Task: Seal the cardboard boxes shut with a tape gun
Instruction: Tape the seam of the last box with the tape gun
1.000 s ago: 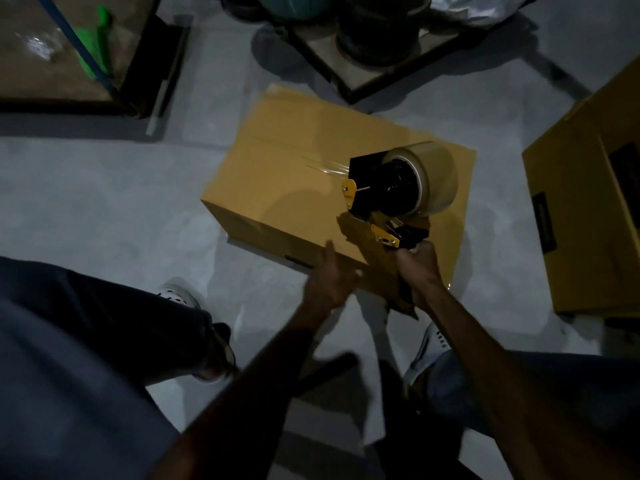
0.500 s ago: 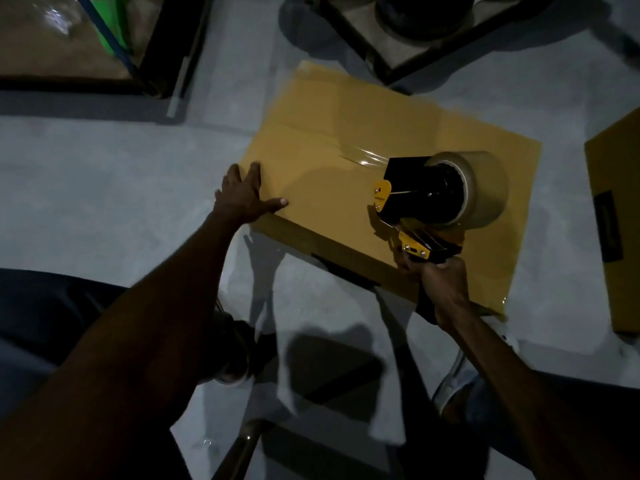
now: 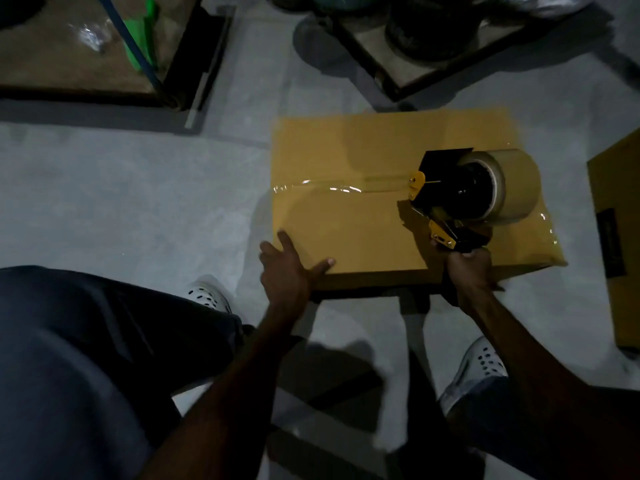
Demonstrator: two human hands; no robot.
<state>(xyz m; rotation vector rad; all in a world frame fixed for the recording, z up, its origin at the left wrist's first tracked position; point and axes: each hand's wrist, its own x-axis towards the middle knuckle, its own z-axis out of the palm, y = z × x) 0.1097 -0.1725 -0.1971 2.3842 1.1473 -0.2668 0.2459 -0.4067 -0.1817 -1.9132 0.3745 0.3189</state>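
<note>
Cardboard: we see a yellow-brown cardboard box (image 3: 363, 230) on the grey floor (image 3: 138, 202), centre-right of the frame, its top flaps closed.
Tape: a clear tape strip (image 3: 329, 187) lies shiny across the box top, from the left edge toward the tape gun.
Tape gun: we hold the black tape gun (image 3: 460, 199) with its big roll over the right part of the box top, its mouth facing left along the strip.
Right hand: our right hand (image 3: 469, 268) is wrapped round the gun's handle at the near edge of the box, fingers curled tight on it.
Left hand: our left hand (image 3: 287, 268) rests on the near left corner of the box, fingers spread and fairly straight, thumb lying along the near edge; it holds nothing.
Step in hand: we judge that we are laying tape along the seam, with the strip part-way across the top.
Next move: we think the gun must be drawn on to the right edge and down the side, then tilted to cut, while the left hand steadies the box.
Relation: the gun sits well apart from the left fingers, with the taped seam between and beyond them.
Nearby: a second box (image 3: 620, 237) stands at the right edge of the frame.
</note>
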